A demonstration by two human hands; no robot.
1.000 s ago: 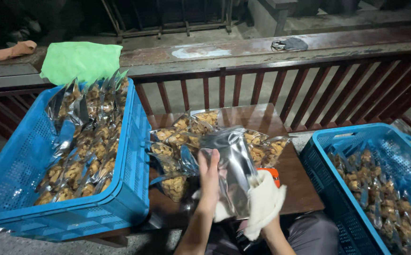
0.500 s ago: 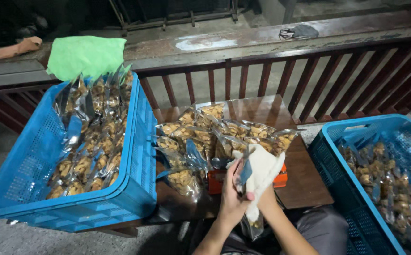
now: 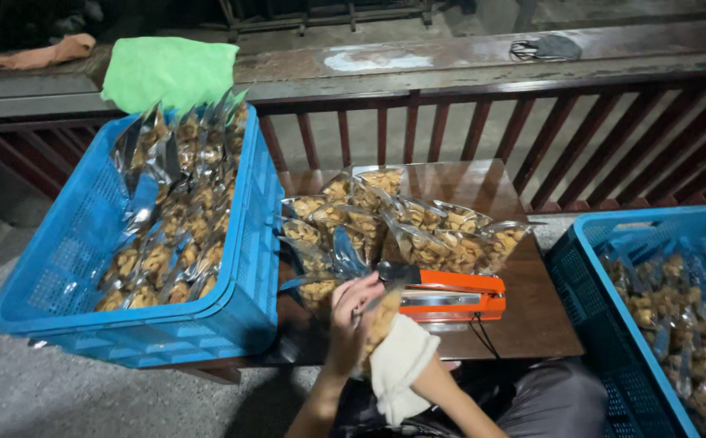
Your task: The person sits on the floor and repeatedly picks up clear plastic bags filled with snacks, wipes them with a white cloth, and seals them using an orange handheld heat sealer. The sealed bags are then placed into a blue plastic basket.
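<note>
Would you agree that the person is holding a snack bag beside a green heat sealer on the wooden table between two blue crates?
Not quite: the heat sealer is orange, not green, as the head view shows. The rest holds: both hands hold a snack bag beside it on the wooden table, between two blue crates.

Dim, perhaps overhead light; soft edges.

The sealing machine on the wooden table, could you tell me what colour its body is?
The sealing machine is orange with a dark lever arm, shown in the head view.

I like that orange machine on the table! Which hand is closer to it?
Probably the right hand, wrapped in white cloth just below the orange sealer. The left hand, holding a snack bag, is beside its left end. Both are very close.
</note>
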